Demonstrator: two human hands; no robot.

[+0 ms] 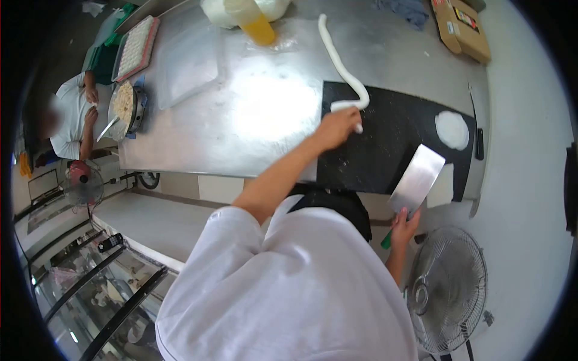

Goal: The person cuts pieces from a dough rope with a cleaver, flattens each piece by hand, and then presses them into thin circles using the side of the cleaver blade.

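Note:
A long white dough rope point(338, 63) runs down the steel table and curves onto a black mat point(385, 132). My left hand point(340, 127) is closed around the near end of the rope, with a bit of dough showing past the fingers. In my right hand point(404, 227) is a cleaver point(419, 177) with a green handle, its wide blade pointing up over the mat's front edge. A flat round of dough point(451, 130) lies at the mat's right side. Beside the blade is a pale scraper or board point(441, 186).
Oil bottle point(256, 24) and bags stand at the back. A clear plastic sheet point(189, 66), tray point(137, 48) and bowl of filling point(124, 102) are on the left, near a co-worker point(75, 120). A knife point(478, 141) lies right; a fan point(448, 289) stands below.

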